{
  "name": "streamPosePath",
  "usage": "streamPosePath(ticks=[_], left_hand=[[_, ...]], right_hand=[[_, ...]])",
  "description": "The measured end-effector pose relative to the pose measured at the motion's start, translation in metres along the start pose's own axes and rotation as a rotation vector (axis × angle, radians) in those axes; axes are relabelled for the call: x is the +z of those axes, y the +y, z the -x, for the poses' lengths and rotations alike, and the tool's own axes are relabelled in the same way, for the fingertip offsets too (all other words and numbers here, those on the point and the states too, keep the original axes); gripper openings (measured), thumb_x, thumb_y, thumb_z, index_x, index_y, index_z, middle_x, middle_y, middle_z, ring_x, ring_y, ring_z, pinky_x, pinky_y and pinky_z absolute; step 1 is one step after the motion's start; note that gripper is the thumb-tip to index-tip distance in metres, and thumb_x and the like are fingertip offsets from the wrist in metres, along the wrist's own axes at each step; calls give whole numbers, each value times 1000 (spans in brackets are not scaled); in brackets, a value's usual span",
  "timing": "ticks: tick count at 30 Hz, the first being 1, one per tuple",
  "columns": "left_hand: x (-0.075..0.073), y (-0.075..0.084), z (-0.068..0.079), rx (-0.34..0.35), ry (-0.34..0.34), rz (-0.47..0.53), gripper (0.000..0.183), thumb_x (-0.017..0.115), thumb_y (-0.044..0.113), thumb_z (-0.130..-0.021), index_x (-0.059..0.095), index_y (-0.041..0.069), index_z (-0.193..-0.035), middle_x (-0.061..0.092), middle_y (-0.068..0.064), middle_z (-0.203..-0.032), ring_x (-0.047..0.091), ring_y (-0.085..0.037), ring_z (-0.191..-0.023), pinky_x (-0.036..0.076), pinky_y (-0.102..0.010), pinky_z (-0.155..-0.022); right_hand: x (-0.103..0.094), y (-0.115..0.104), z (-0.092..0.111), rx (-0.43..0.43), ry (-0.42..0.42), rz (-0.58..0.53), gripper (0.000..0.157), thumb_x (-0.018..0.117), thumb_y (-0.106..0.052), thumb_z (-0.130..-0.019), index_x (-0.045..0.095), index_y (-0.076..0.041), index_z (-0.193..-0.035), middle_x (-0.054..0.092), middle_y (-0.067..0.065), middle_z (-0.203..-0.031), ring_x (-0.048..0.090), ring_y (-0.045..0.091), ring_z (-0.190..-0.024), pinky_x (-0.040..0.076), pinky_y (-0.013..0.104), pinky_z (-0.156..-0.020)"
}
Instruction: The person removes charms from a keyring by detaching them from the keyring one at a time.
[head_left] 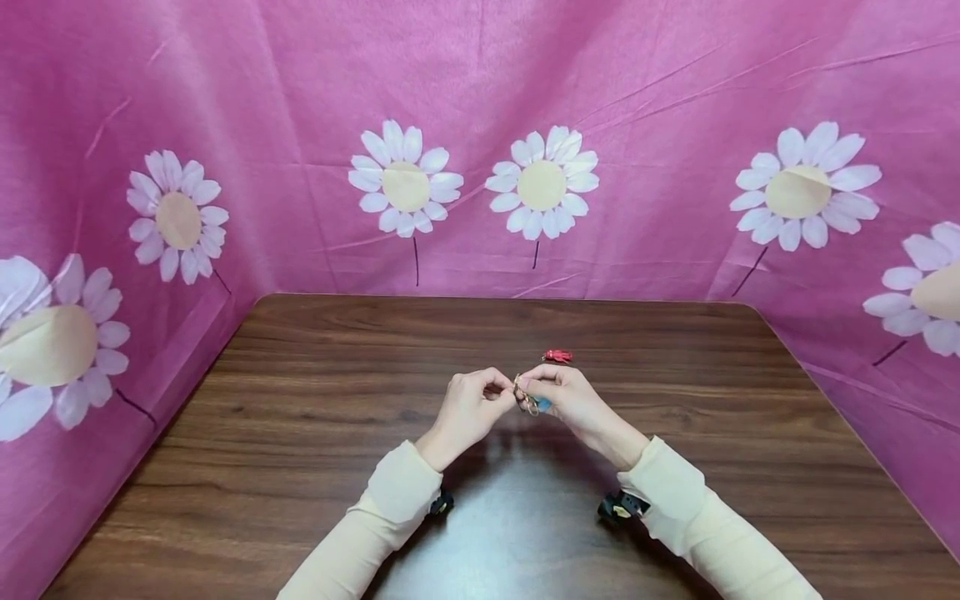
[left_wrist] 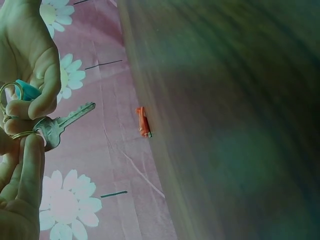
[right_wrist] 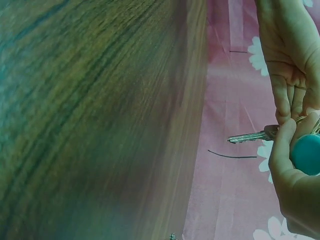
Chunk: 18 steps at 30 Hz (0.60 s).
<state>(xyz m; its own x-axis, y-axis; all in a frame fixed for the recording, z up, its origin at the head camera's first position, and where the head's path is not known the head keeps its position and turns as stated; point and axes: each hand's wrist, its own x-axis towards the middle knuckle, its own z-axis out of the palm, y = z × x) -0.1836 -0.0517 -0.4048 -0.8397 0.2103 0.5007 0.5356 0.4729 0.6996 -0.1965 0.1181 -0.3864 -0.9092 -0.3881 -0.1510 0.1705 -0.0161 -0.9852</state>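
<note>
Over the middle of the table, my left hand (head_left: 467,414) and right hand (head_left: 581,404) meet at a gold key ring (head_left: 533,407). Left fingertips pinch the ring's wire, beside the head of a silver key (left_wrist: 64,124). The key's toothed blade points away from the fingers. My right hand grips the ring from the other side, with a round blue fob (right_wrist: 306,154) against its fingers. A second gold loop (left_wrist: 4,97) joins the fob. Fingers partly hide where ring and key meet.
A small red charm (head_left: 557,356) with a metal clasp lies on the brown wooden table (head_left: 300,500), just beyond the right hand. Pink cloth (head_left: 480,67) printed with white daisies surrounds the table's back and sides.
</note>
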Motion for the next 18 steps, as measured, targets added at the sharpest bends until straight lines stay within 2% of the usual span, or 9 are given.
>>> streamPosePath(ticks=[6,10,13,18], left_hand=[[1,0,0,-13,20,7,4,63,8,-75,66,9,-72,68,0,-67,59,-7,-58,46,-12,-54],[3,0,0,-15,47,-8,5,62,10,-75,65,11,-71,66,3,-64,53,-2,-55,43,-12,-51],[4,1,0,-18,66,-12,6,60,9,-74,64,13,-72,64,5,-62,49,1,-54,41,-13,-50],[6,2,0,-45,85,11,6,60,7,-73,64,12,-73,64,4,-64,51,0,-55,42,-14,-50]], right_hand=[[2,-1,1,-10,-23,-65,14,53,-3,-87,63,-12,-83,64,-2,-79,60,8,-73,53,23,-72],[2,-2,3,-49,-39,-93,19,53,-1,-87,64,-14,-81,64,-4,-78,60,7,-73,52,22,-72],[1,-3,4,-79,-41,-86,20,53,-1,-87,65,-16,-80,64,-5,-77,59,6,-71,51,20,-70],[-1,-3,4,-87,-51,-65,21,55,-1,-87,66,-17,-80,65,-6,-79,60,6,-70,52,21,-69]])
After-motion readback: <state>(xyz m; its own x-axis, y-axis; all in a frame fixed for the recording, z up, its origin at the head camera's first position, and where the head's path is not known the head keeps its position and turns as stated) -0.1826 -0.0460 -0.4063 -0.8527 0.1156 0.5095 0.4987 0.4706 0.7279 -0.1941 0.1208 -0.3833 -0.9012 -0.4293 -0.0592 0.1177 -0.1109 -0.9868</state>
